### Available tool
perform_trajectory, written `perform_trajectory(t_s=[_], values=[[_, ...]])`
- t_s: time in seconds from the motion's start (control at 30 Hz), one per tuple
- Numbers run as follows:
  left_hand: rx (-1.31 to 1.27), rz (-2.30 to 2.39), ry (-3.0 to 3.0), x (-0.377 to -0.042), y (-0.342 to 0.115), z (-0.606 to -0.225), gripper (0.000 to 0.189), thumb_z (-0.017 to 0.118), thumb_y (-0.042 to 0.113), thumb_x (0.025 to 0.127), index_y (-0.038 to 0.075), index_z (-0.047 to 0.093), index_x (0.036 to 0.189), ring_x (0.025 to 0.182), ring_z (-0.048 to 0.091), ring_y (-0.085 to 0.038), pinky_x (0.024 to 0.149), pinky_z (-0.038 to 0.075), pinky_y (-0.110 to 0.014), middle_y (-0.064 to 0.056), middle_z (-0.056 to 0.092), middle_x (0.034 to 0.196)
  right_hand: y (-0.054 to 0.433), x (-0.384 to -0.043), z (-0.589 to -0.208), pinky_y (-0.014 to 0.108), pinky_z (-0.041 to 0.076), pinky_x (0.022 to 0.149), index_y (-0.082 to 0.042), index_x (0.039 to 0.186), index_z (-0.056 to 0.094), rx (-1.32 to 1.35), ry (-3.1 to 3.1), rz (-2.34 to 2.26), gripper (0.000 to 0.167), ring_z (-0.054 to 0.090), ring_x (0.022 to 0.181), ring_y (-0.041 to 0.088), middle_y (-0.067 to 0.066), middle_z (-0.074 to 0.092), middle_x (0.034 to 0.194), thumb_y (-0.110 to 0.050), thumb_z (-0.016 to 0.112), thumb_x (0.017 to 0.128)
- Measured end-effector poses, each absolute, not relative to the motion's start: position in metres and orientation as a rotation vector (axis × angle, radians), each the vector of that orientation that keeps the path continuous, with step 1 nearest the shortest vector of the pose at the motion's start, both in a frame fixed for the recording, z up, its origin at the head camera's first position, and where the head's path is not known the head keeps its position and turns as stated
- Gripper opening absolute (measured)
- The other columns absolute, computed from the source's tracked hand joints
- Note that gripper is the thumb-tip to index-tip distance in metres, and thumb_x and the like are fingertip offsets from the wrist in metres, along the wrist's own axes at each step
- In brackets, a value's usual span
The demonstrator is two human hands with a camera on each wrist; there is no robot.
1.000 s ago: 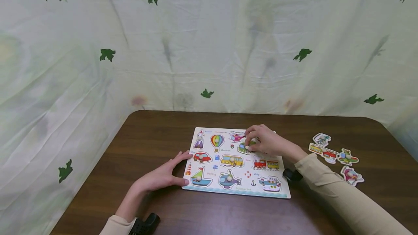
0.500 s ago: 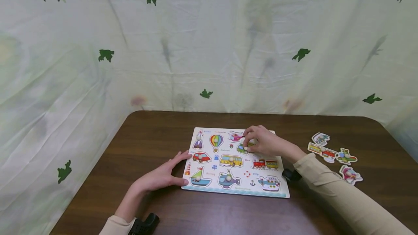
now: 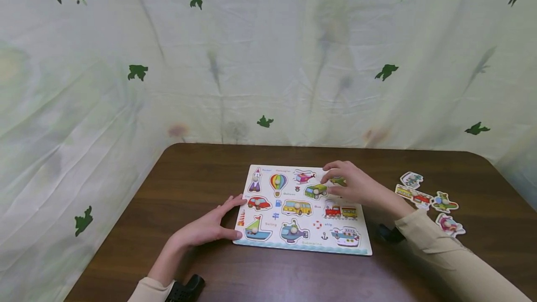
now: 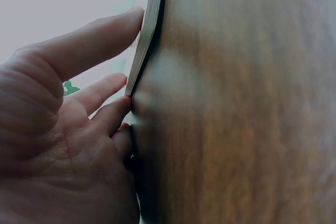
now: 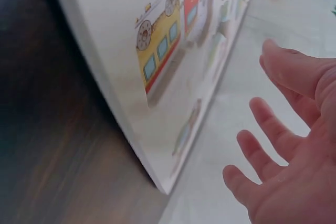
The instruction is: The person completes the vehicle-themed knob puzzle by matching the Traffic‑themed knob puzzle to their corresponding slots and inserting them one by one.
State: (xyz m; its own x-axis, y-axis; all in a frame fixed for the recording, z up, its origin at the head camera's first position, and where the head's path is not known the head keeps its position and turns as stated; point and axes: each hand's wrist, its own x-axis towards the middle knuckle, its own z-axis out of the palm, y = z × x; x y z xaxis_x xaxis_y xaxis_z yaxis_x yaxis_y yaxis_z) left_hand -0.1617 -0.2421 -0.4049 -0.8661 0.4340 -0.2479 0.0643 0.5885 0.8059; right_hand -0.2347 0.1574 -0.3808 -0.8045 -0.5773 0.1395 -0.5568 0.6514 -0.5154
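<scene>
The left hand (image 3: 205,227) is holding its thumb (image 3: 230,233) and fingers (image 3: 230,204) spread wide, while the right hand (image 3: 354,184) is hovering with gently bent, parted fingers, its forearm (image 3: 457,255) slanting inward and forward

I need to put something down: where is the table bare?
Bare table: between puzzle board and curtain; left of it, beyond the left hand; and in front, between the sleeves. Crowded: right of the board, where loose pieces lie by the right sleeve.
</scene>
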Motion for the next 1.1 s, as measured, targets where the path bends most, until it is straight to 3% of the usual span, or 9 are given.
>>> perform_trajectory(t_s=[0.33,0.77,0.97,1.1], values=[[0.405,1.193,2.396,-0.161,-0.241,-0.403,0.079,0.080,0.025,0.082,0.019,0.039,0.150,0.149,0.002,-0.035,0.111,0.014,-0.060,-0.015,0.011,0.163,0.190,-0.207,-0.364,0.054,0.038,0.095,-0.017,0.102,0.074,-0.841,2.968,-1.002,0.012,0.046,0.123,0.033,0.008,0.058,0.130,-0.011,0.072,0.091],[0.425,1.189,2.401,-0.161,-0.241,-0.405,0.080,0.079,0.026,0.082,0.016,0.038,0.151,0.149,0.002,-0.036,0.111,0.015,-0.059,-0.016,0.010,0.163,0.228,-0.177,-0.360,0.049,0.038,0.087,-0.019,0.104,0.071,-0.818,3.128,-1.076,0.013,0.049,0.119,0.032,0.007,0.059,0.127,-0.013,0.070,0.092],[0.417,1.189,2.402,-0.162,-0.241,-0.405,0.080,0.079,0.025,0.082,0.016,0.039,0.150,0.149,0.001,-0.035,0.111,0.015,-0.059,-0.016,0.011,0.163,0.244,-0.166,-0.364,0.035,0.036,0.086,-0.023,0.106,0.071,-0.704,3.177,-1.118,0.014,0.049,0.119,0.025,0.002,0.059,0.127,-0.018,0.069,0.094],[0.420,1.182,2.409,-0.162,-0.241,-0.405,0.080,0.079,0.026,0.082,0.016,0.039,0.150,0.149,0.001,-0.035,0.111,0.014,-0.059,-0.015,0.012,0.163,0.254,-0.161,-0.369,0.022,0.042,0.080,-0.026,0.108,0.071,-0.614,3.169,-1.154,0.014,0.047,0.119,0.007,0.001,0.058,0.129,-0.021,0.068,0.095]])
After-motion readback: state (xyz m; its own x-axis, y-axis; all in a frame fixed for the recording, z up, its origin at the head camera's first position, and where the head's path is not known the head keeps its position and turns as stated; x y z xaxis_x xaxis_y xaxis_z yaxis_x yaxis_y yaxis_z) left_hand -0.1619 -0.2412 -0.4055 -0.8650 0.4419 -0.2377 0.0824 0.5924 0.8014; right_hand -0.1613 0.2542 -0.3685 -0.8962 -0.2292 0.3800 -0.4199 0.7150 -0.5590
